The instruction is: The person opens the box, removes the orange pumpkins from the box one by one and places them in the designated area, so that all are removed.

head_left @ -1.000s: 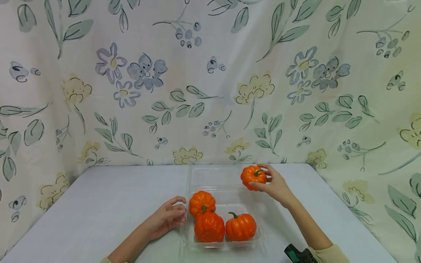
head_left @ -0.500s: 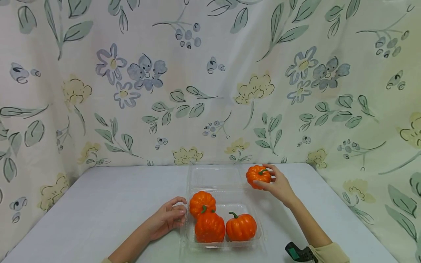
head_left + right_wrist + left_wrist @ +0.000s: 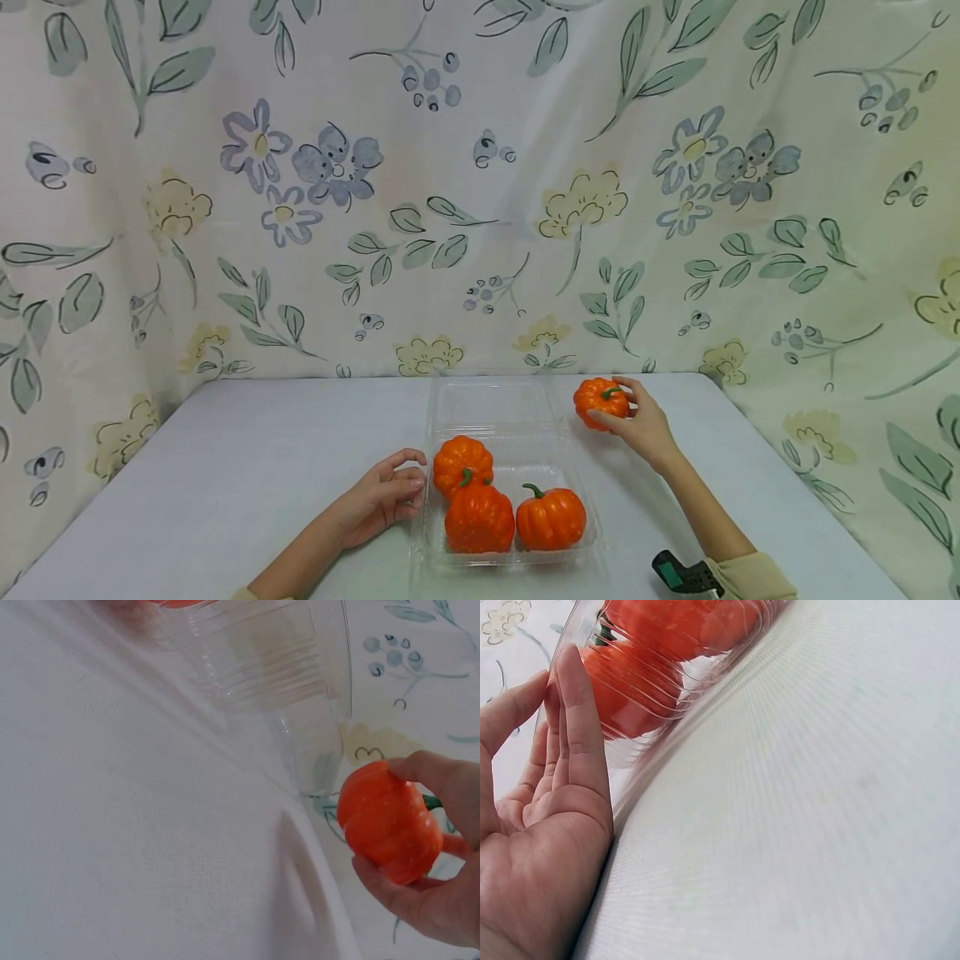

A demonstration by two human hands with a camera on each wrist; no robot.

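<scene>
My right hand (image 3: 647,427) grips a small orange pumpkin (image 3: 598,402) with a green stem. It holds the pumpkin near the table's back, right of the raised lid; thumb and fingers (image 3: 424,769) span its sides in the right wrist view. At the left side of a clear plastic clamshell container (image 3: 517,454), my left hand (image 3: 384,496) has thumb and fingertips at the rim, pinching it. Inside sit three more pumpkins: one at the back left (image 3: 459,461), one at the front left (image 3: 480,521) and one at the front right (image 3: 551,518).
The container's lid (image 3: 491,404) lies open toward the back edge of the white-covered table (image 3: 285,433). A floral curtain (image 3: 480,208) hangs behind and along both sides. A black band (image 3: 686,575) with a green patch shows near the right sleeve (image 3: 753,577).
My right hand has carried the pumpkin a little to the right, from over the lid's right edge to beyond it. The left hand and the container stay in place.
</scene>
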